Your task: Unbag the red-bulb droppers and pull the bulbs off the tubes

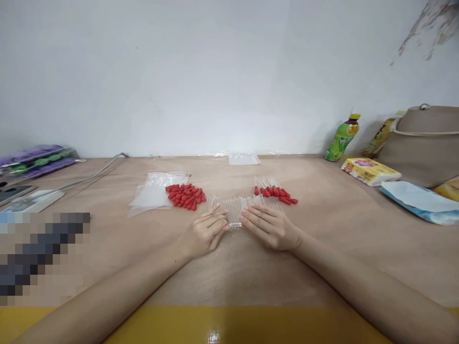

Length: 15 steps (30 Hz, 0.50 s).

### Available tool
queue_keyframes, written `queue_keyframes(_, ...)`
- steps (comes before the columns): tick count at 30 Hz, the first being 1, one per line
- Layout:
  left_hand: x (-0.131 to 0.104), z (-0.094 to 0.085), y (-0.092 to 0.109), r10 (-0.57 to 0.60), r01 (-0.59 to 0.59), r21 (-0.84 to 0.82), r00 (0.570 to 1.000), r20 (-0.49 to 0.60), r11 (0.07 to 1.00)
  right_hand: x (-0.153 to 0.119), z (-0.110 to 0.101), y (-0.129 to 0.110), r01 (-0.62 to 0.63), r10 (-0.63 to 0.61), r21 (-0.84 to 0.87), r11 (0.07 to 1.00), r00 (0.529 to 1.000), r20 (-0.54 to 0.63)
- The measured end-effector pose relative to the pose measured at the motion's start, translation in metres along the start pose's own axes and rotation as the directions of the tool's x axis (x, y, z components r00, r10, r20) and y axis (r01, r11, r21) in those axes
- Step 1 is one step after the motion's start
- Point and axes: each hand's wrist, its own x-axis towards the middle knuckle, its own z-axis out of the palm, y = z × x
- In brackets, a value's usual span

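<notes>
A row of thin clear glass tubes (234,210) lies side by side at the middle of the table. My left hand (207,230) rests on the left part of the row, its fingers stretched over the tubes and its thumb near their front ends. From the right, my right hand (267,224) lies with extended fingers over the tubes. Beyond my left hand is a pile of loose red rubber bulbs (184,195). Behind my right hand, several droppers (275,190) with red bulbs lie together, their pale stems pointing away. Both palms are hidden.
Clear plastic bags (152,193) lie beneath and beside the red pile. Another small bag (244,159) is near the wall. At right are a green bottle (342,138), a yellow tissue pack (371,171), a blue-white packet (419,200) and a beige bag (423,148). A grey cable (89,177) runs left.
</notes>
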Motion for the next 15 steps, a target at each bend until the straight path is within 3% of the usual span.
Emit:
queue_keyframes(4, -0.005, -0.005, -0.01, -0.126, 0.128, 0.021, 0.988, -0.087, 0.992, -0.009, -0.006, 0.012, -0.13, 0.13, 0.015, 0.991, 0.989, -0.071)
queue_keyframes(6, -0.007, -0.008, -0.02, -0.285, 0.294, 0.044, 0.947, -0.147, 0.955, -0.02, -0.008, 0.024, -0.332, 0.332, 0.023, 0.943, 0.932, -0.148)
queue_keyframes(7, -0.007, -0.009, -0.026, -0.367, 0.38, 0.049, 0.914, -0.174, 0.924, -0.026, -0.008, 0.031, -0.461, 0.457, 0.012, 0.887, 0.874, -0.167)
queue_keyframes(9, -0.008, -0.01, -0.038, -0.503, 0.52, 0.045, 0.842, -0.197, 0.853, -0.042, -0.01, 0.046, -0.699, 0.683, 0.008, 0.716, 0.698, -0.215)
queue_keyframes(11, -0.01, -0.008, -0.048, -0.566, 0.582, 0.038, 0.802, -0.189, 0.812, -0.059, -0.011, 0.063, -0.855, 0.84, 0.05, 0.516, 0.494, -0.223)
queue_keyframes(15, -0.015, 0.0, -0.057, -0.59, 0.598, 0.024, 0.796, -0.131, 0.801, -0.091, -0.013, 0.088, -0.987, 0.992, 0.101, 0.121, 0.124, 0.024)
